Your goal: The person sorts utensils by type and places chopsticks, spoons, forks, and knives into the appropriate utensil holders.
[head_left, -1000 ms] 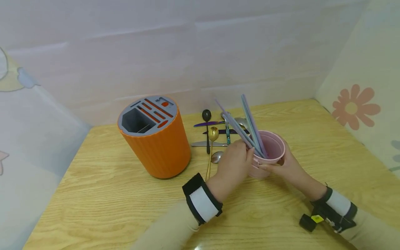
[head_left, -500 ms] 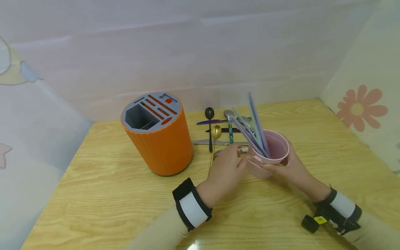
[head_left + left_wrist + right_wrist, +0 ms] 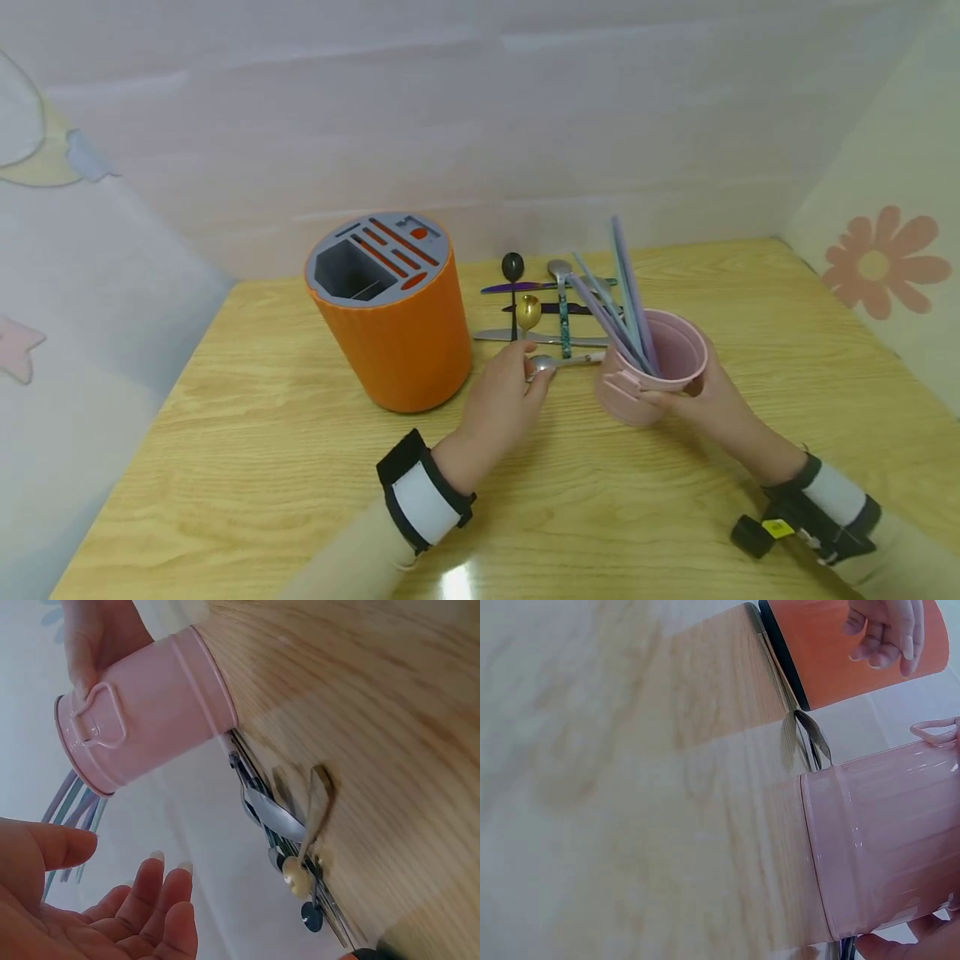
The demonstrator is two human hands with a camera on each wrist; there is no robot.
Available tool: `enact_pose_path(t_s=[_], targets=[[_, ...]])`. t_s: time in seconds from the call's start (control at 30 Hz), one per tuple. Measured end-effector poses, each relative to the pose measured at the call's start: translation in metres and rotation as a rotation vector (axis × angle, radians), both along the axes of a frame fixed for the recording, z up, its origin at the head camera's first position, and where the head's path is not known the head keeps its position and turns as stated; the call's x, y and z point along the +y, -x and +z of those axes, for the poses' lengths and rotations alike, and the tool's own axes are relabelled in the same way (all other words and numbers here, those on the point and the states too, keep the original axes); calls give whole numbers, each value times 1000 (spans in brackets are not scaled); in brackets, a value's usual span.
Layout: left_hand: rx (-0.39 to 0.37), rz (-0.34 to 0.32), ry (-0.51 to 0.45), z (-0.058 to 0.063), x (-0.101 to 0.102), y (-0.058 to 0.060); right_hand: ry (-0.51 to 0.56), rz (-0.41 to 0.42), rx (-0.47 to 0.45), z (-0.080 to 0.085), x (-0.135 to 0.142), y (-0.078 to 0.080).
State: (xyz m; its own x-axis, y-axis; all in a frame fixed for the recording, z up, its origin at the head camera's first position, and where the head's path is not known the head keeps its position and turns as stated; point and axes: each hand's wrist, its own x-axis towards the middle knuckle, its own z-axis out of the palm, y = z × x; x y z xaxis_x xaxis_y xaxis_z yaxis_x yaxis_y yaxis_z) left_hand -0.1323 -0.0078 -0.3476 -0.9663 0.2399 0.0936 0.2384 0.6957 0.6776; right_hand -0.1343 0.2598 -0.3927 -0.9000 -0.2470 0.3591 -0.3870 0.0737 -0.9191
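My right hand (image 3: 708, 408) grips a pink metal bucket (image 3: 637, 398) by its side, with the fingers curled round behind it. Several pastel purple and blue straws (image 3: 626, 312) lean inside the bucket and stick up over its rim. My left hand (image 3: 498, 404) hovers left of the bucket with loosely bent fingers; the left wrist view shows nothing in its palm. Below and beyond the left fingers lie a gold spoon (image 3: 528, 310), its handle partly hidden in the head view, and a silver spoon (image 3: 543, 362) with a pale handle.
More cutlery lies crossed at the back: a black spoon (image 3: 513, 267), a spoon with a teal patterned handle (image 3: 564, 321), a silver knife (image 3: 498, 335) and dark and purple knives. An orange cutlery holder (image 3: 397, 350) with a grey slotted top stands left on the wooden table (image 3: 247, 467).
My left hand has let go of the straws and moved left, away from the bucket, over the cutlery. My right hand still holds the bucket. The head view has shifted slightly.
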Motion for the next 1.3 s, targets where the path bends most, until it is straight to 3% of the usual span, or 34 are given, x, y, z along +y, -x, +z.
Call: enact_pose_path(t_s=[0.23,0.53,0.67,0.8,0.93,1.0,1.13,1.3], targets=[[-10,28,-41,0,-17,-4,39,5,-9,1,-1,1],[244,122,-147,2,-51,-15,19,64,-9,1,2,6],[315,148,-201,3,-63,-21,-72,1,-76,3,6,0],[492,174,-249,1,-81,-27,-198,-46,-135,6,12,-5],[700,258,-307,-1,-101,-26,-216,7,-79,10,19,-5],[762,315,-341,-1,-110,-23,-211,29,-38,12,22,-4],[733,401,-385,1,-124,-17,-235,18,-18,15,27,-6],[455,413,-397,4,-134,-11,-259,-40,-8,21,31,-10]])
